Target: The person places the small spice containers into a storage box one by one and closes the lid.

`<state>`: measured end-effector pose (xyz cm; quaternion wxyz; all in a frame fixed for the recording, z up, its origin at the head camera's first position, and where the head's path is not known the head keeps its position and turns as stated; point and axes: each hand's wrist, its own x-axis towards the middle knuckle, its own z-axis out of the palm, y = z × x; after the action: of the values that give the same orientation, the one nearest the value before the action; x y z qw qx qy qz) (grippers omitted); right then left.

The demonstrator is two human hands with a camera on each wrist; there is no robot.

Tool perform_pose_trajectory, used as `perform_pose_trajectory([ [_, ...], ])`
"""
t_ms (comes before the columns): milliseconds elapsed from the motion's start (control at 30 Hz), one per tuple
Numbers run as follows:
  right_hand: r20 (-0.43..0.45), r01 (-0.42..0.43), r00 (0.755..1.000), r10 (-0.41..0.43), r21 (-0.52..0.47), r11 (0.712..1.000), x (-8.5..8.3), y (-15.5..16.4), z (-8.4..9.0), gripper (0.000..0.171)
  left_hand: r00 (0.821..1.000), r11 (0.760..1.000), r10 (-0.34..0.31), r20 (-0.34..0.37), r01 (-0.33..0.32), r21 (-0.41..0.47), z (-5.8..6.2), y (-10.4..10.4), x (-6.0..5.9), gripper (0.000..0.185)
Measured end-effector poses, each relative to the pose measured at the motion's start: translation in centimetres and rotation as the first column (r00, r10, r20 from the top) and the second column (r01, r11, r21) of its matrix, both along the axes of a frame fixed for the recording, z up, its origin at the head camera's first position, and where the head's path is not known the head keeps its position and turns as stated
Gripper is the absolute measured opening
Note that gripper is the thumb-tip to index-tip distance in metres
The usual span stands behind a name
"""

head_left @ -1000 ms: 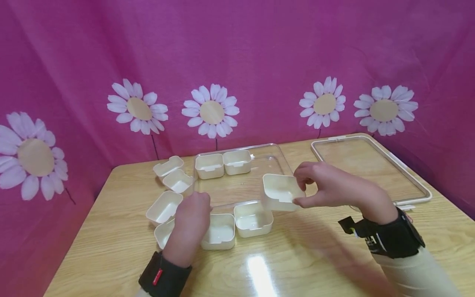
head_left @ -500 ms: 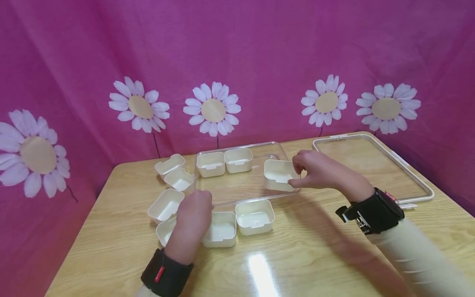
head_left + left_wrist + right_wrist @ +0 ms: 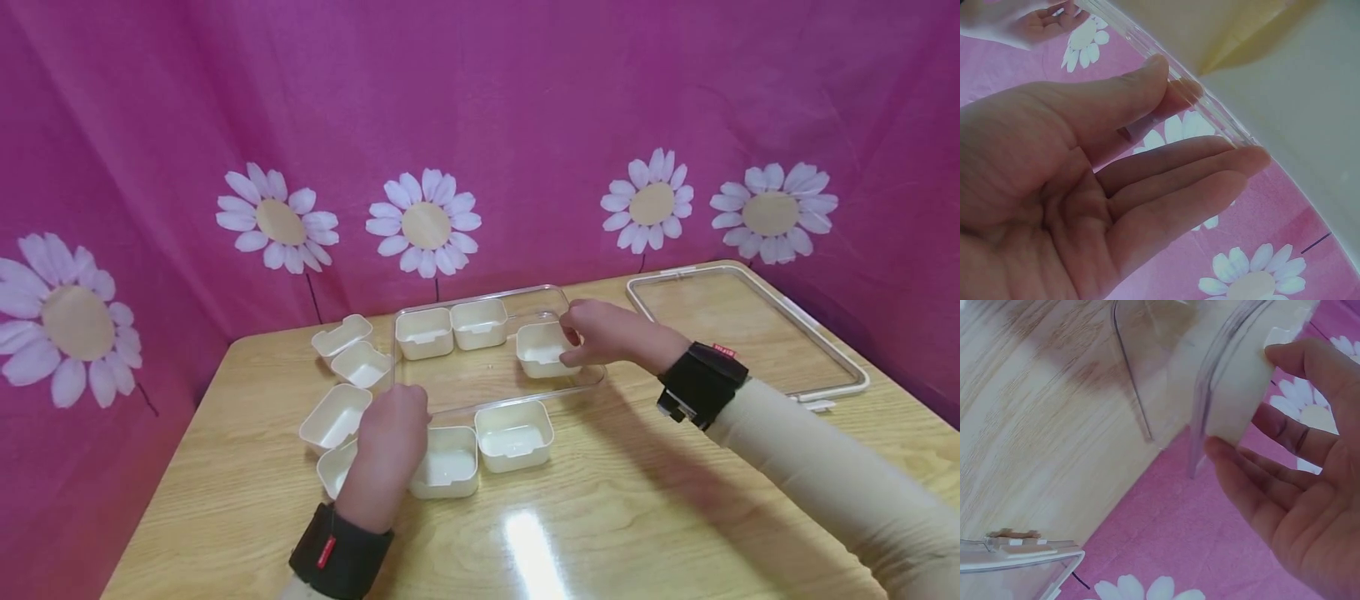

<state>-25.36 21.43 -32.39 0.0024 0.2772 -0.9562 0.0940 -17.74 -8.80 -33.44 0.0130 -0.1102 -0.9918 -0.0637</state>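
A clear plastic tray (image 3: 577, 377) lies mid-table with two white cups (image 3: 424, 332) side by side in its back left corner. My right hand (image 3: 570, 346) pinches a third white cup (image 3: 538, 350) between thumb and fingers, low inside the tray just right of those two. In the right wrist view the cup (image 3: 1235, 381) sits between thumb and fingers of the right hand (image 3: 1241, 400), beside the tray's clear wall (image 3: 1210, 387). My left hand (image 3: 393, 421) is at the tray's front left corner. The left wrist view shows the left hand (image 3: 1175, 78) pinching the clear rim (image 3: 1222, 119).
Several empty white cups stand outside the tray: two at its left (image 3: 360, 364), one further forward (image 3: 335, 415), three along its front (image 3: 513, 433). A clear lid (image 3: 840, 360) lies at the right of the wooden table (image 3: 637, 517). Pink daisy cloth hangs behind.
My right hand has carried the white cup from above the tray's front right edge back and left into the tray, toward the two seated cups. The left hand has stayed put.
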Motion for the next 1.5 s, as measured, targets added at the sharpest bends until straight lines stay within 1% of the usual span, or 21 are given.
perform_pose_trajectory([
  [167, 0.017, -0.015, 1.0, 0.014, 0.047, 0.999, -1.0, -0.6, -0.5, 0.026, 1.0, 1.0, 0.002, 0.004, -0.002, 0.009, -0.2, -0.1, 0.1, 0.013],
  [433, -0.014, -0.023, 1.0, 0.025, 0.107, 0.994, -1.7, -0.7, -0.7, 0.021, 1.0, 1.0, 0.006, 0.003, -0.006, 0.008, -0.1, 0.0, 0.0, 0.014],
  [600, -0.021, -0.019, 1.0, 0.021, 0.09, 0.996, -1.9, -0.8, -0.8, 0.019, 1.0, 1.0, 0.008, 0.005, -0.008, 0.006, 0.0, 0.1, 0.0, 0.014],
  [700, -0.034, -0.003, 0.999, 0.006, 0.08, 0.997, -2.0, -0.9, -0.9, 0.021, 1.0, 1.0, 0.009, 0.002, -0.009, 0.003, 0.0, 0.0, 0.1, 0.014],
  [933, -0.048, 0.033, 0.998, -0.028, 0.102, 0.994, -2.9, -0.9, -0.9, 0.019, 1.0, 1.0, -0.003, -0.019, 0.003, 0.004, -0.1, 0.0, 0.1, 0.013],
  [1167, -0.034, 0.063, 0.998, -0.058, 0.152, 0.986, -3.7, -0.8, -0.5, 0.022, 1.0, 1.0, -0.006, -0.003, 0.006, 0.011, -0.1, 0.0, 0.1, 0.014],
  [1333, -0.022, 0.083, 0.996, -0.081, 0.15, 0.985, -3.7, -0.9, -0.3, 0.024, 1.0, 1.0, -0.003, 0.007, 0.003, 0.001, -0.1, 0.0, 0.0, 0.015],
  [1500, -0.033, 0.082, 0.996, -0.078, 0.144, 0.986, -4.0, -1.0, -0.3, 0.02, 1.0, 1.0, 0.003, 0.016, -0.003, -0.004, -0.1, 0.1, -0.1, 0.015],
])
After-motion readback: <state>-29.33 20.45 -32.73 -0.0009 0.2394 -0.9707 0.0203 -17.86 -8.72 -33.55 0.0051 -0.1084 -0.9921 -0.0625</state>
